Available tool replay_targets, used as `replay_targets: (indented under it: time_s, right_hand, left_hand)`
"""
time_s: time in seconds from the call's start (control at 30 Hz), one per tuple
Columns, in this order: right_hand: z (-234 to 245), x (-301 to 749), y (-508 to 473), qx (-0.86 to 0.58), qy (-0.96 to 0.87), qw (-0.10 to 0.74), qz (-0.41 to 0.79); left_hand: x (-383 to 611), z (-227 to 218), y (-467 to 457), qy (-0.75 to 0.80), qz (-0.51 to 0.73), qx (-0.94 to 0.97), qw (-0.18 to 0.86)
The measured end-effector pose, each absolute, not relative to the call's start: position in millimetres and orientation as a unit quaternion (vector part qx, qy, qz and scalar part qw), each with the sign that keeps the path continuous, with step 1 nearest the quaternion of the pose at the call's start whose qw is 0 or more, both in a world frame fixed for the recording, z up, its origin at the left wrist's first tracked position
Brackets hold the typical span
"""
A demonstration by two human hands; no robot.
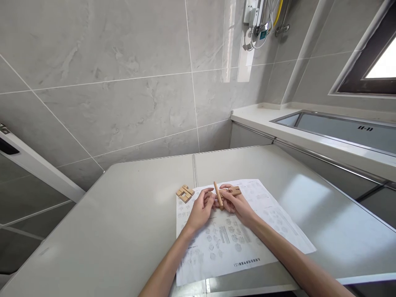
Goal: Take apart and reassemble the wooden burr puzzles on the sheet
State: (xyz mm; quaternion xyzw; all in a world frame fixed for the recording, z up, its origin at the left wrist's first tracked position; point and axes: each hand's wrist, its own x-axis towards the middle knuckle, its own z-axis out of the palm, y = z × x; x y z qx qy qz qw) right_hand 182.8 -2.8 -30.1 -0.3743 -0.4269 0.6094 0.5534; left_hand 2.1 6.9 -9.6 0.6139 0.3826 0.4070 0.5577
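Both hands are close together above a printed sheet (229, 247), around several light wooden puzzle pieces. A long wooden stick (218, 194) stands out between them, tilted. My right hand (238, 206) is closed, thumb and fingers pinching the pieces; a flat wooden block with a dark notch (235, 190) juts out beyond its fingers. My left hand (200, 211) has its fingers curled against the near side of the same pieces, and its fingertips partly hide them. How the pieces join cannot be made out. By the sheet's far left corner lies a square frame of wooden pieces (185, 193).
The sheet, printed with small diagrams, lies on a pale glossy table (139, 231) with a seam across it. Behind is a grey tiled wall (130, 103). To the right are a counter with a sink (334, 128), plus a socket with cables (253, 16).
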Motion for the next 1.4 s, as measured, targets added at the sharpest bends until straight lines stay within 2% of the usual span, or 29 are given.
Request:
replay_targets:
  time_s: [0.33, 1.4]
  right_hand:
    - [-35.3, 184.4, -2.4, -0.299, -0.408, 0.496, 0.706]
    - [-32.7, 184.5, -5.8, -0.293, -0.365, 0.481, 0.742]
  left_hand:
    - [-1.6, 4.0, 5.6, 0.331, 0.404, 0.549, 0.653]
    - [-2.0, 4.1, 4.9, 0.299, 0.423, 0.507, 0.688]
